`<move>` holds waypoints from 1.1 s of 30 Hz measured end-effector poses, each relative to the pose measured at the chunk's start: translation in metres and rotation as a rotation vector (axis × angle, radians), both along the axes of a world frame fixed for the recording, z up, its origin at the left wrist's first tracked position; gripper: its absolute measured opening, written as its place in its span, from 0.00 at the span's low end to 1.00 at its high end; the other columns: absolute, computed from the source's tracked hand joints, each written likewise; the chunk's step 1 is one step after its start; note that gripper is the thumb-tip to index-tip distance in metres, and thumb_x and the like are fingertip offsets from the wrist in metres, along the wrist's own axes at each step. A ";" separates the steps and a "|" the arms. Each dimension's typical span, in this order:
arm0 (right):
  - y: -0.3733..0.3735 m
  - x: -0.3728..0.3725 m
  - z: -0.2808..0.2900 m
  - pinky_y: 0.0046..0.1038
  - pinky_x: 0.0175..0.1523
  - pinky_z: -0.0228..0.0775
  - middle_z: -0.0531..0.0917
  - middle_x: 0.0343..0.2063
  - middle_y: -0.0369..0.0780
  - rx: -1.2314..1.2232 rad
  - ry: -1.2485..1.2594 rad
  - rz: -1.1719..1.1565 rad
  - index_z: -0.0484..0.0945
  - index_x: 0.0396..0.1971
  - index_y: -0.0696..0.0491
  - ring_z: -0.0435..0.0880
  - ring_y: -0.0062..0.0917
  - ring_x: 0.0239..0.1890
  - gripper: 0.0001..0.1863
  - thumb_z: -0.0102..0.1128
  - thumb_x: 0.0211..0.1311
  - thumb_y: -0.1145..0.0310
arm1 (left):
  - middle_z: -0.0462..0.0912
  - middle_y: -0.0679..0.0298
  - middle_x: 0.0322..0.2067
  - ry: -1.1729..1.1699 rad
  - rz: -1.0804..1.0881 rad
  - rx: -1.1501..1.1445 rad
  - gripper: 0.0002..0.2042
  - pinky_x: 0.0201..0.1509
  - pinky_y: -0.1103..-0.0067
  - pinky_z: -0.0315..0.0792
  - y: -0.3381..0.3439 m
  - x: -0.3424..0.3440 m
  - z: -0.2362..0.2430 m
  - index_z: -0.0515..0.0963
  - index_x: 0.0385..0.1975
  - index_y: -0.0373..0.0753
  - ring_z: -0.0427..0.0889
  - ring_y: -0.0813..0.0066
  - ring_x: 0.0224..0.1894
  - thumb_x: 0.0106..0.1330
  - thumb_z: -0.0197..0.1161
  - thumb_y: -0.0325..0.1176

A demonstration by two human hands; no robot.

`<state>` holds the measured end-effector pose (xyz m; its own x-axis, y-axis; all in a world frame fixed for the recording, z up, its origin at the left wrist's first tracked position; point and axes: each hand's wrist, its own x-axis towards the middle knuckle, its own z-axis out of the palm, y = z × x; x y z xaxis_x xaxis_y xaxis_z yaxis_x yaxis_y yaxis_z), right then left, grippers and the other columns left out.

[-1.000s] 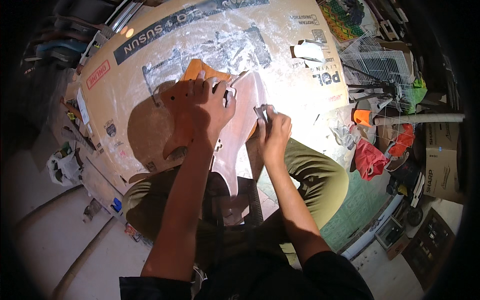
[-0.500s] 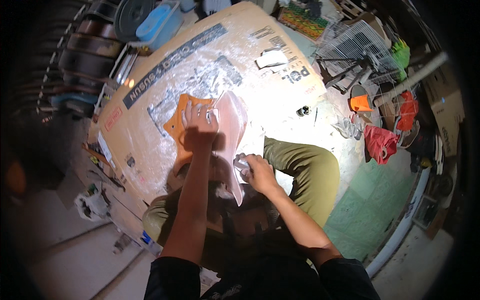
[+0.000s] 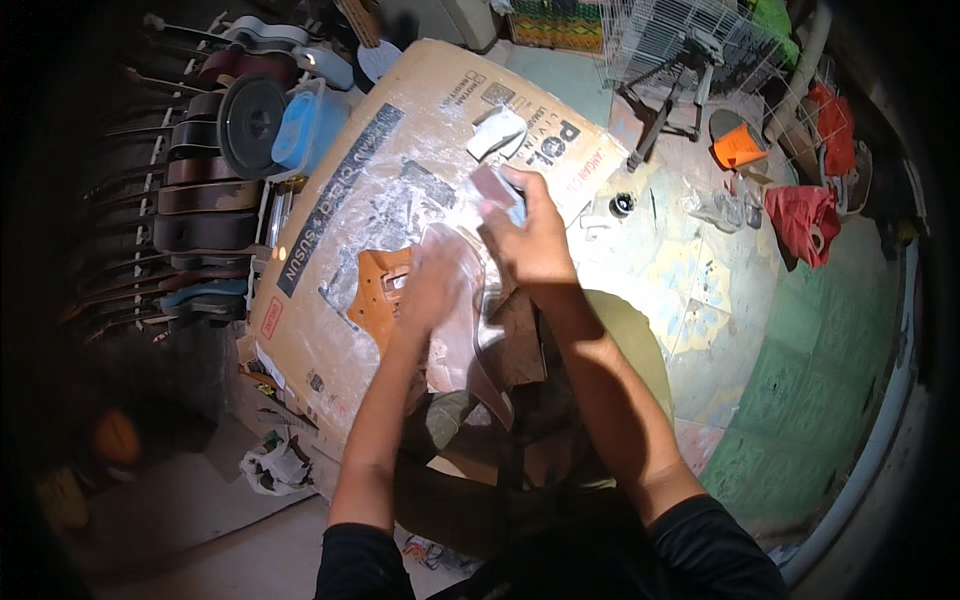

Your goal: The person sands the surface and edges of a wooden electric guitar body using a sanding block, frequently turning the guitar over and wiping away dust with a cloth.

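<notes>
An electric guitar body (image 3: 381, 300) is tilted up between my arms above the cardboard. Its orange-brown face, with a cut-out and small holes, lies left; a pale pinkish, dusty curved part (image 3: 458, 345) runs down to a point near my lap. My left hand (image 3: 437, 285) lies over the body, its fingers blurred by motion. Raised to the right of the body, my right hand (image 3: 533, 225) grips a sanding block (image 3: 495, 188) with a brown face and grey-blue edge, apart from the wood.
White dust covers the flattened cardboard (image 3: 345, 200). A crumpled white cloth (image 3: 497, 135) lies on its far part. Several guitars (image 3: 205, 232) stand in a row at left, by a blue plastic tub (image 3: 298, 130). A small dark round object (image 3: 622, 205) and a red bag (image 3: 803, 222) are right.
My right hand has lifted from beside the guitar body's lower part to above and right of it, the block now showing. My left hand has shifted onto the pale part. The view has turned.
</notes>
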<state>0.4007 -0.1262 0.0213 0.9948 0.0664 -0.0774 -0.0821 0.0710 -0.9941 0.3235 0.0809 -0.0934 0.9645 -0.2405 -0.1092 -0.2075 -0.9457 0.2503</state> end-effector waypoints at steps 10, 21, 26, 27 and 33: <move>-0.007 0.017 0.014 0.35 0.67 0.66 0.80 0.56 0.55 0.098 -0.060 -0.060 0.70 0.60 0.61 0.79 0.40 0.61 0.27 0.66 0.66 0.67 | 0.64 0.55 0.74 -0.034 0.016 0.004 0.27 0.79 0.47 0.46 -0.038 0.008 0.002 0.68 0.70 0.40 0.57 0.41 0.76 0.70 0.56 0.37; -0.007 -0.068 0.035 0.32 0.44 0.84 0.82 0.48 0.40 0.929 0.678 0.656 0.67 0.64 0.51 0.87 0.29 0.44 0.21 0.57 0.75 0.65 | 0.84 0.64 0.44 -0.273 0.912 -1.367 0.13 0.55 0.74 0.77 -0.083 -0.117 0.084 0.81 0.51 0.36 0.83 0.74 0.48 0.78 0.57 0.38; -0.027 -0.123 0.039 0.28 0.38 0.81 0.83 0.46 0.40 0.743 0.641 0.752 0.68 0.63 0.49 0.86 0.26 0.40 0.20 0.55 0.77 0.62 | 0.83 0.60 0.49 -0.391 0.826 -1.561 0.17 0.55 0.78 0.76 -0.092 -0.135 0.176 0.79 0.56 0.32 0.81 0.77 0.49 0.76 0.62 0.37; -0.027 -0.131 0.038 0.28 0.39 0.82 0.83 0.44 0.40 0.716 0.605 0.803 0.68 0.62 0.50 0.86 0.25 0.39 0.19 0.55 0.77 0.62 | 0.83 0.60 0.49 -0.375 0.831 -1.415 0.17 0.55 0.78 0.76 -0.089 -0.144 0.173 0.79 0.56 0.32 0.81 0.77 0.48 0.75 0.64 0.36; -0.008 -0.151 0.013 0.27 0.51 0.76 0.84 0.45 0.39 0.196 0.028 0.790 0.75 0.56 0.54 0.82 0.21 0.44 0.19 0.56 0.78 0.55 | 0.86 0.62 0.44 -0.364 0.875 -1.149 0.11 0.50 0.82 0.75 -0.086 -0.175 0.172 0.85 0.47 0.29 0.82 0.79 0.46 0.69 0.69 0.27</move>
